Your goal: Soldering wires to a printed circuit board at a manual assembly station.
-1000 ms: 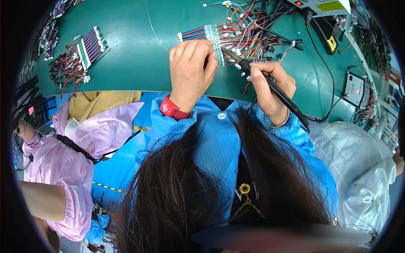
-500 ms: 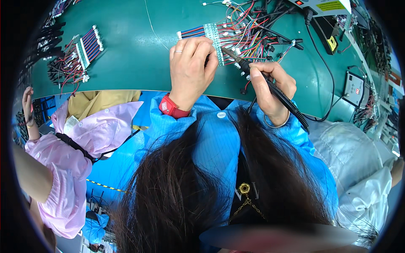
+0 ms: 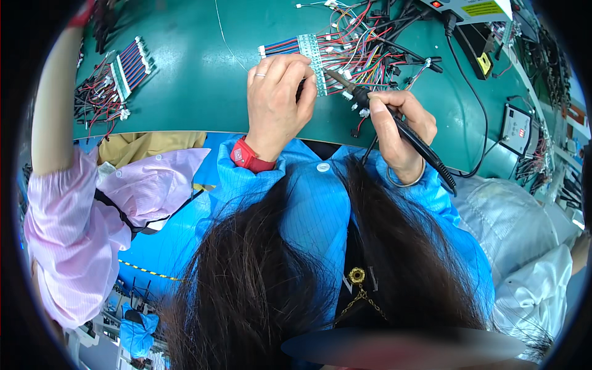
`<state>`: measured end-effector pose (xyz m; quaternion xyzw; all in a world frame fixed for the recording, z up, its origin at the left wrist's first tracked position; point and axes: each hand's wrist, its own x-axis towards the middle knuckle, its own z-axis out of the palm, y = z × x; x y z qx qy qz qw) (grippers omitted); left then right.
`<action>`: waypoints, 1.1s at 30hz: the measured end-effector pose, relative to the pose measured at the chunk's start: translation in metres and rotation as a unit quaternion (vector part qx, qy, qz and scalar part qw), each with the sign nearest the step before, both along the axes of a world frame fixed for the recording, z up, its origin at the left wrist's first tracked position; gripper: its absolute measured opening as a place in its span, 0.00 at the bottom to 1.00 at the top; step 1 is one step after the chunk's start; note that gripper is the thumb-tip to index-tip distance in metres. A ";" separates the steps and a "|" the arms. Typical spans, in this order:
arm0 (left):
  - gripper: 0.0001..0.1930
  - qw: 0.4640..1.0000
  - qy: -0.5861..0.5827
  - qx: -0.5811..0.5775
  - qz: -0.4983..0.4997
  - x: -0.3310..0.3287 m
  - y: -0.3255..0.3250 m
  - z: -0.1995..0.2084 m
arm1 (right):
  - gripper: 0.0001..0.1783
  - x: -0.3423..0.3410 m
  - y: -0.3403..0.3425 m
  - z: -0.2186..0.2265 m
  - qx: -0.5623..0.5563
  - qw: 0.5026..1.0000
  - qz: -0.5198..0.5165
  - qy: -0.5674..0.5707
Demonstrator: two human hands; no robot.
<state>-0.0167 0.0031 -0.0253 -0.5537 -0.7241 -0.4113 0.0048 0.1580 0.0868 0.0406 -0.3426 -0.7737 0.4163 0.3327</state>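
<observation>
In my right hand (image 3: 404, 132) is a soldering iron (image 3: 361, 97), gripped like a pen, with its tip pointing up and left toward a pale green strip of small circuit boards (image 3: 313, 54). My left hand (image 3: 279, 98) is closed, its fingers curled at the left side of the strip. A thin solder wire (image 3: 223, 37) runs down the table into those fingers; their tips are hidden. Red, blue and black wires with white plugs (image 3: 280, 47) leave the strip's left side. A tangle of coloured wires (image 3: 370, 52) spreads from its right.
A second wired strip (image 3: 121, 77) lies at the left of the green table (image 3: 185, 80). A co-worker's bare arm (image 3: 57, 105) reaches over the table's left end. At the upper right stand a white powered unit (image 3: 478, 11) with a black cord (image 3: 483, 92) and a small control box (image 3: 517, 129).
My right hand and the soldering iron have shifted slightly right and down. My left hand stays nearly in place. At the left, the co-worker's arm has swung forward over the table.
</observation>
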 end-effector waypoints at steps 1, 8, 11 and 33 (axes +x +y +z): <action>0.04 1.000 -0.001 0.000 -0.001 -0.001 0.000 0.000 | 0.03 0.000 0.000 0.001 0.013 1.000 -0.003 -0.002; 0.04 1.000 -0.009 -0.009 0.001 0.000 -0.001 0.004 | 0.03 -0.002 0.000 0.001 0.007 1.000 -0.007 -0.002; 0.04 1.000 -0.019 0.004 -0.001 0.000 -0.003 0.006 | 0.03 0.000 -0.002 0.005 0.013 1.000 -0.008 -0.005; 0.02 0.999 -0.041 -0.007 0.006 0.006 -0.033 0.009 | 0.18 -0.046 -0.018 -0.037 -0.398 0.769 0.084 0.493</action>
